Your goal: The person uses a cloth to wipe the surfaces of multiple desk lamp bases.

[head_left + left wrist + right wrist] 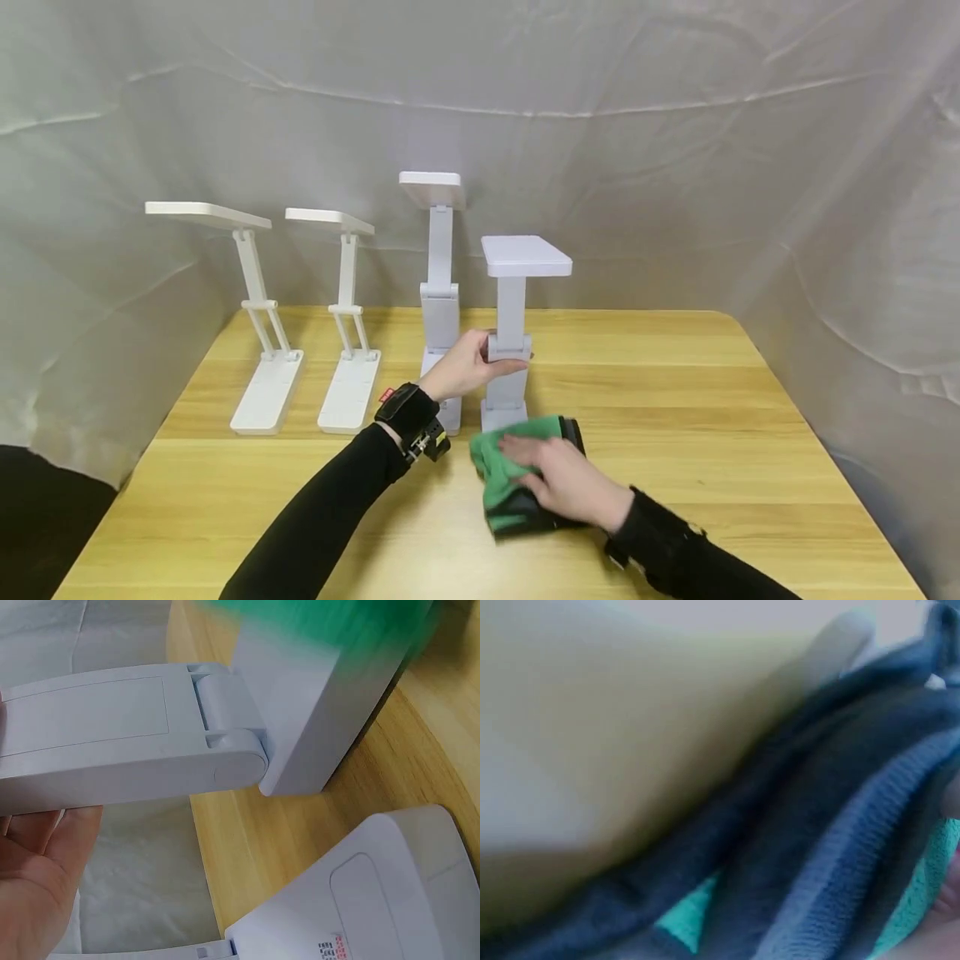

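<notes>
My left hand [468, 365] grips the stem of the nearest white desk lamp [512, 308] around its middle joint. That lamp stands upright with its flat head over the stem. In the left wrist view, the lower arm and hinge of this lamp [127, 742] show close up, with left fingers [71, 836] beneath the arm. My right hand [566, 477] holds a folded green cloth [497, 479] with dark edging at the front of the lamp's base, covering part of it. The right wrist view shows the bunched dark and green cloth [795, 810], blurred, with part of the hand at the right edge.
Just left of the held lamp stands a taller white lamp [440, 250], its base partly behind my left hand. Two more white lamps [348, 321] [266, 392] stand farther left. All are on a wooden table [675, 392] before a grey fabric backdrop [637, 167].
</notes>
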`<state>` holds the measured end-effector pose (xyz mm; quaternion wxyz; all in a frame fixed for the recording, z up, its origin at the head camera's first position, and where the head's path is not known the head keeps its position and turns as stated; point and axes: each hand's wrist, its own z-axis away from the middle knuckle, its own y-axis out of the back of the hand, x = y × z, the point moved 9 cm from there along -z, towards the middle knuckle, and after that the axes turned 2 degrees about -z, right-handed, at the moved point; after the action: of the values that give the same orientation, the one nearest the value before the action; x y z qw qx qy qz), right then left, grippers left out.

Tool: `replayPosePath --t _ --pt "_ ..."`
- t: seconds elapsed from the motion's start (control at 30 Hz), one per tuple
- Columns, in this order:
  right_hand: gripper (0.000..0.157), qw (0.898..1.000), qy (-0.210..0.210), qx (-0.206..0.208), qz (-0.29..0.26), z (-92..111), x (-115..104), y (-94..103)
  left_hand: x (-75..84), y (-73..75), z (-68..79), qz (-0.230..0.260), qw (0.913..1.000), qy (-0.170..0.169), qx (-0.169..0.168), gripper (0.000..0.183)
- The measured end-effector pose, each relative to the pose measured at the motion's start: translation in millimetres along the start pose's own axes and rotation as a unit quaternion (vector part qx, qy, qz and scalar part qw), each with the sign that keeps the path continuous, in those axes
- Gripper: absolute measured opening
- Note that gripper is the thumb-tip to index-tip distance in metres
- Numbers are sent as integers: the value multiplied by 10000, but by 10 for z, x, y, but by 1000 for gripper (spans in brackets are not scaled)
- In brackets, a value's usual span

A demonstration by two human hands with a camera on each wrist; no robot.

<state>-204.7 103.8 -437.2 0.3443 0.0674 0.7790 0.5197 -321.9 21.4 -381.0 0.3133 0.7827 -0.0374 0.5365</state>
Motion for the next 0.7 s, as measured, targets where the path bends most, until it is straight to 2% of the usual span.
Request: replayPosePath --t 0.1,0.17,0.27,0.37,0.47,0.6,0.7 --pt "39 9992 254 -275 -142 186 -156 -59 -67 -24 -22 13 10000 -17 -35 26" --pt "41 9988 209 -375 -219 213 -169 -69 -76 -25 -27 34 10000 -33 -22 26" --pt "39 9992 -140 -275 -248 69 -43 -24 -65 -13 -28 69 10000 -35 60 26" --pt "40 9988 -470 4 116 -117 106 41 -60 -18 -27 83 9998 -23 151 25" --pt "43 9966 -576 193 556 -143 106 47 -60 -43 -17 79 9998 11 207 24" --pt "49 9972 -268 63 699 93 -122 -35 -57 -46 26 30 9991 125 401 23" --pt "51 9976 -165 -52 671 300 -217 -37 -43 -16 77 -100 9967 198 787 25"
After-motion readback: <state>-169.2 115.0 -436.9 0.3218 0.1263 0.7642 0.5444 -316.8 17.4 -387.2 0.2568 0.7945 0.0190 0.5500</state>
